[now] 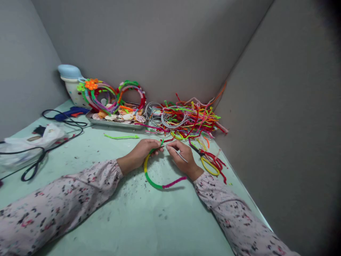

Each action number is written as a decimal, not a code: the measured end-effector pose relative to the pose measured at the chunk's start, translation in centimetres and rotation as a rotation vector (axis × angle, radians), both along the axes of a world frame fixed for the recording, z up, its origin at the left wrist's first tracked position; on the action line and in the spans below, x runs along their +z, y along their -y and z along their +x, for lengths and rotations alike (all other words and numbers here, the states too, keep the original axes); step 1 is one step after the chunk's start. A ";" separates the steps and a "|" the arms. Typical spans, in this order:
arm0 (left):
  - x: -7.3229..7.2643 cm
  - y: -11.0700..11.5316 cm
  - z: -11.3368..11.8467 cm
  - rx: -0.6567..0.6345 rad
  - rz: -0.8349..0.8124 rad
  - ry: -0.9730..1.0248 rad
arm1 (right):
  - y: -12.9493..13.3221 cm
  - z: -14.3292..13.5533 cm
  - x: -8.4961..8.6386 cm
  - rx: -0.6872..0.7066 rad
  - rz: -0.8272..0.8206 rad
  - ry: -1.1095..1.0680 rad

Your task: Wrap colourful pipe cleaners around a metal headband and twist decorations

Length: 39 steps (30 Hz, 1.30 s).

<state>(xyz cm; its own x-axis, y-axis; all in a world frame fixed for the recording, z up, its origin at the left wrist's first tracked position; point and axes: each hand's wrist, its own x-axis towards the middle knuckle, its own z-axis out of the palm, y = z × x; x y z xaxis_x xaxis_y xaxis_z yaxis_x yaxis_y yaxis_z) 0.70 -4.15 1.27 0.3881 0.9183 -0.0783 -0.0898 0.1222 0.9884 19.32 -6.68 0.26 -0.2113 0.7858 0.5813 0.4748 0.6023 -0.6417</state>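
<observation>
Holds a fuzzy, multicoloured strip (pixel 152 183) over the table (pixel 149 220), likely light, soft and springy, best gripped along its curve; pinches its far end in the left hand (pixel 141 151), a thin wire (pixel 182 156) in the right hand (pixel 186 152), with a shell-filled tray (pixel 117 124) behind.

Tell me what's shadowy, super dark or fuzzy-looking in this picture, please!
Head view: a soft shadow lies on the table by the pink end of the curved fuzzy strip; head view: the picture's upper right corner goes nearly black; head view: fine detail looks smeary in the heap of colourful stems.
</observation>
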 end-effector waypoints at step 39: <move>0.4 0.8 0.6 0.109 0.113 -0.096 | -0.8 0.1 -0.1 -0.013 -0.236 -0.174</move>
<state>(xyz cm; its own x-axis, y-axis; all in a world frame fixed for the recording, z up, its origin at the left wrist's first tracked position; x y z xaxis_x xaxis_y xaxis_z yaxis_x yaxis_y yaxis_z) 1.27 -4.98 1.64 0.2814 0.9596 -0.0043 -0.0006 0.0046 1.0000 19.47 -5.92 0.14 -0.1136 0.9057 0.4085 0.3524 0.4212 -0.8357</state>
